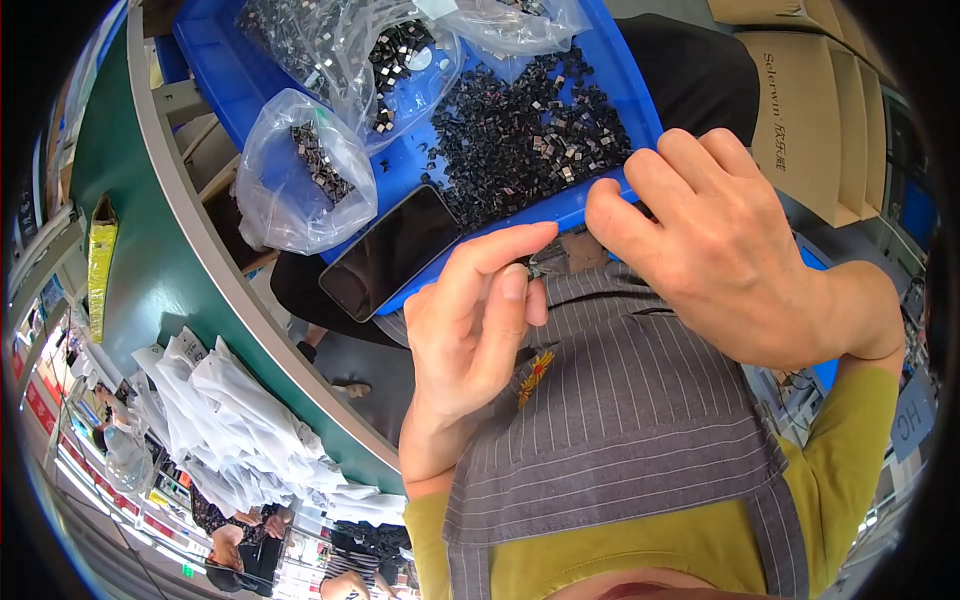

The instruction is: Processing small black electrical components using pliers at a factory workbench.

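My left hand [465,325] is raised in front of my striped apron, its index finger reaching toward my right hand. Its thumb and other fingers curl together; a small dark bit seems to show by the thumb tip, too small to name. My right hand [700,225] hangs over the near right edge of the blue tray [222,95], fingers bent inward and their tips hidden from view. The hands are close but apart. A heap of small black parts [510,130], some with shiny metal faces, lies in the tray beyond them.
A clear bag [290,215] of small parts leans on the tray's left side, and another clear bag [345,60] lies across it. A black phone [392,250] rests at the near left corner. Left stands a green table [150,260] with white bags [235,400]; cardboard boxes [810,130] stand right.
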`<state>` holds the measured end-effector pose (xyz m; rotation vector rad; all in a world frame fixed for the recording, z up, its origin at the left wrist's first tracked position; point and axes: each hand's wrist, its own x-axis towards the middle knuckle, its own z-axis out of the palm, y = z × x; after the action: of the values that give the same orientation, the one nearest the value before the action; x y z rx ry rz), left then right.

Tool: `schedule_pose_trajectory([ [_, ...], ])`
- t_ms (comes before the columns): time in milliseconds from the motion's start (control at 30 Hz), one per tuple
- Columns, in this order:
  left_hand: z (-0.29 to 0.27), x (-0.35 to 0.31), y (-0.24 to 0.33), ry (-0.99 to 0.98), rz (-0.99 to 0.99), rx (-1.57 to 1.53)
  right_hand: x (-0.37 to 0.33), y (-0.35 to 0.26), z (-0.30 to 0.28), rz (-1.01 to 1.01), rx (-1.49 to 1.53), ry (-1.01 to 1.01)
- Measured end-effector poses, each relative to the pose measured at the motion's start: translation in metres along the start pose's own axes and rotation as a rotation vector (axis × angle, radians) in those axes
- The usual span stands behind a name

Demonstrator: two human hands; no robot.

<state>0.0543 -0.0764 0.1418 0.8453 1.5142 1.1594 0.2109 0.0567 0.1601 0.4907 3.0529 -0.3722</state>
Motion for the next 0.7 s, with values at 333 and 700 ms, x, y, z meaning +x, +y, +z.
schedule_pose_trajectory([
  [333,0.001,-0.001,-0.003,0.021,-0.036,-0.340,-0.001,0.003,-0.001,0.148,0.742,-0.368],
  [700,0.011,-0.001,-0.005,0.085,-0.002,-0.471,-0.005,-0.005,0.020,0.147,0.466,0.036],
])
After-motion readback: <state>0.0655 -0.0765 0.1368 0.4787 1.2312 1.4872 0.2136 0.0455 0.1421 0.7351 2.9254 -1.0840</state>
